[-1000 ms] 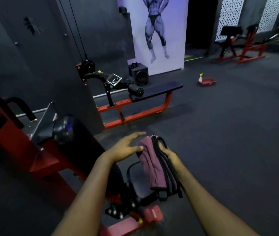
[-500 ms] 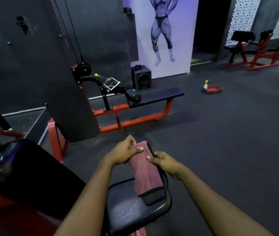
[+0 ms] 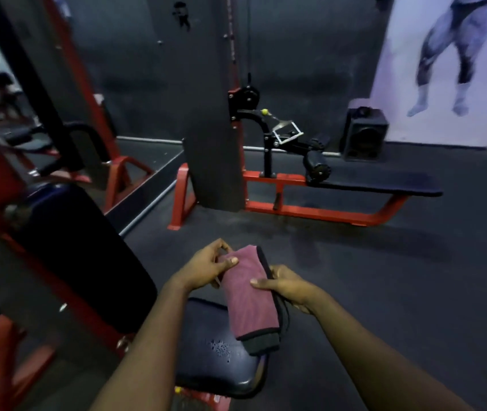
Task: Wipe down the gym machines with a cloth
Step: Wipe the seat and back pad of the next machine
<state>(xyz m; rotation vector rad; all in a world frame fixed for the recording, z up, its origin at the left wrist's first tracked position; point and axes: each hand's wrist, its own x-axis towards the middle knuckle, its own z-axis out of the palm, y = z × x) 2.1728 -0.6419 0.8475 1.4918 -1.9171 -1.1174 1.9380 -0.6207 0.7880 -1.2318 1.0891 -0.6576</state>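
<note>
The cloth (image 3: 249,295), folded, is pinched by left hand (image 3: 206,266) and right hand (image 3: 288,287) above the wet seat (image 3: 206,351), which probably needs wiping next.

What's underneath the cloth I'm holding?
Below the cloth, gripped by the left hand and right hand, sits a black seat pad with wet droplets. The cloth's lower end hides part of the pad.

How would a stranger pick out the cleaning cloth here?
From the red-framed machine at left, find its black seat pad. Above it, the left hand and right hand hold a folded cloth: maroon with black trim, the only loose fabric around.
</note>
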